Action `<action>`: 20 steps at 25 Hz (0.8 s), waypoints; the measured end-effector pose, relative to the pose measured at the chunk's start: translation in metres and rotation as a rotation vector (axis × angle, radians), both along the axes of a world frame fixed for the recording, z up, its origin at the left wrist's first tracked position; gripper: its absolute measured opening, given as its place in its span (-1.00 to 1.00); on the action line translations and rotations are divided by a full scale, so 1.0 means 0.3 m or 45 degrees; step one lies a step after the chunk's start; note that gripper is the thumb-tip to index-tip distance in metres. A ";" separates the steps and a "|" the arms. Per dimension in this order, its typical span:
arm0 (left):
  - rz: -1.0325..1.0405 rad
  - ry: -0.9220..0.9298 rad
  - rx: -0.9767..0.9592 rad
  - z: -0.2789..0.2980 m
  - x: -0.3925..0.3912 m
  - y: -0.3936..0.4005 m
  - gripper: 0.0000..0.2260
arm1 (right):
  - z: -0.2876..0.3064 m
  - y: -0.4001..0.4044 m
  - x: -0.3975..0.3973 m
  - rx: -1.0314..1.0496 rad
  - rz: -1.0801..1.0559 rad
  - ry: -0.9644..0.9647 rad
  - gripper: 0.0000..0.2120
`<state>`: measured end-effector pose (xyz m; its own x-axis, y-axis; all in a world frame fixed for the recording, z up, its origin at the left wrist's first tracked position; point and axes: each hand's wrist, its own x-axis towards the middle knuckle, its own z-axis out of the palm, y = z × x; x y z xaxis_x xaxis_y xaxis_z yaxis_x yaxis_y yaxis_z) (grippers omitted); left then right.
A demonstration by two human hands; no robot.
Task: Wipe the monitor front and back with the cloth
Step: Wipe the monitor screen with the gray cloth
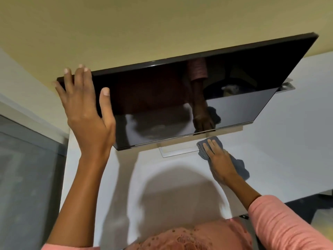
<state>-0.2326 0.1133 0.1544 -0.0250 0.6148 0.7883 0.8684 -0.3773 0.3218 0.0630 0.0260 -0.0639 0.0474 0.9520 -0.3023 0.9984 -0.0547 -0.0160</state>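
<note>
hidden: your monitor (180, 98) back, most of stand (177, 150) | small: bezel logo unreadable | covered: cloth (239, 165) partly under your right hand (219, 159)

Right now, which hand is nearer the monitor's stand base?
Right. The right hand presses the grey cloth on the table just beside the stand base; the left hand grips the monitor corner above.

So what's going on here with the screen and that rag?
A person is cleaning a monitor on a white desk. The left hand grips the monitor's upper left corner to steady it. The right hand presses a grey cloth flat on the desk just below the screen's bottom edge, not on the glass.
</note>
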 end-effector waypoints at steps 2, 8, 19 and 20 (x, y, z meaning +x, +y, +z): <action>-0.056 0.080 -0.008 0.001 0.054 0.006 -0.62 | 0.011 0.049 0.012 -0.004 0.021 0.029 -0.31; -0.062 0.059 0.004 0.011 0.109 0.016 -0.66 | 0.080 0.206 0.096 -0.250 -0.478 0.091 -0.10; -0.087 0.029 0.068 0.002 0.103 0.030 -0.68 | -0.065 0.003 -0.041 0.055 -0.247 0.313 -0.32; -0.085 0.019 0.083 0.001 0.106 0.034 -0.69 | -0.077 -0.014 -0.068 0.057 -0.226 0.264 -0.28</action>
